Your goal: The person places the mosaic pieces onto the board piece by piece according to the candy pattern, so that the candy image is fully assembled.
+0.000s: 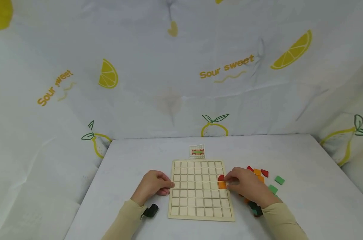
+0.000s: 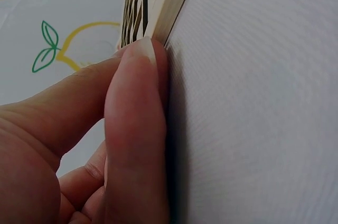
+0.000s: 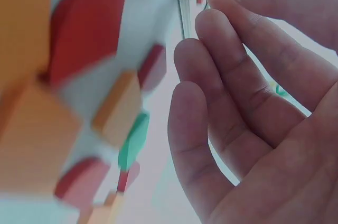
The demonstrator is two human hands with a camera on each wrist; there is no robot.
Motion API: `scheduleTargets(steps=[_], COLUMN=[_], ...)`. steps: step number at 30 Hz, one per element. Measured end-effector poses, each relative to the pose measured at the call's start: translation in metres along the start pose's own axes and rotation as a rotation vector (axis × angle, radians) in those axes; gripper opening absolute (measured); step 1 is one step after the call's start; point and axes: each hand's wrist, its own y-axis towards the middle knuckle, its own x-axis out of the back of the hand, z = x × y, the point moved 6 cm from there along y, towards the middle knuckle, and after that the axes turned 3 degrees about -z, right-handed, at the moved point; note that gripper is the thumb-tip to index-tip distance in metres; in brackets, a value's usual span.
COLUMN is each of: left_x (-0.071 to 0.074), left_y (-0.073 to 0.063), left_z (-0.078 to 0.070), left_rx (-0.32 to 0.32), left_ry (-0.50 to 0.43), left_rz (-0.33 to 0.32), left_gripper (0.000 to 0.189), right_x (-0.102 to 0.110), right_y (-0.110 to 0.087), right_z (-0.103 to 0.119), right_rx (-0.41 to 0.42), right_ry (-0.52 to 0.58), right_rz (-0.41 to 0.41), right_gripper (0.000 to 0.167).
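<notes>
A pale wooden grid board [image 1: 195, 193] lies flat on the table. My left hand [image 1: 156, 184] pinches its left edge; in the left wrist view the thumb [image 2: 136, 97] and index finger meet at the board's rim. On the board's right column sit a red rounded-corner tile [image 1: 221, 178] and, just below it, an orange square tile [image 1: 222, 185]. Beside them, at the right edge, is my right hand [image 1: 248, 184], index fingertip by the red tile and thumb by the orange one. Its other fingers [image 3: 190, 113] extend loosely in the right wrist view, holding nothing visible.
Behind the board stands a small pattern card [image 1: 197, 151]. Loose red, orange and green tiles, including a green one [image 1: 279, 180], lie to the right, partly under my right forearm. A black object [image 1: 151, 210] is by my left wrist. A lemon-print cloth [image 1: 157, 83] hangs behind.
</notes>
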Motion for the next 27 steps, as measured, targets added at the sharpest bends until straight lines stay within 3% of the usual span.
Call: scheduleTargets(steps=[8,18,27], left_x=[0.001,-0.001,-0.002], left_y=[0.001,0.002,0.001], left_z=[0.000,0.001,-0.001], left_rx=[-0.002,-0.003,-0.006], left_ry=[-0.013,-0.010,-0.009], left_rz=[-0.004,0.003,0.014], left_gripper=[0.026,0.026,0.030], right_x=[0.032,0.074,0.083], right_y=[-0.005,-0.015,-0.018], right_z=[-0.033,-0.089,-0.116], right_rx=[-0.065,-0.173,-0.227], right_ry=[-0.008,-0.033,-0.043], right_rz=[-0.038,-0.117,-0.124], right_gripper=[0.017,0.031,0.040])
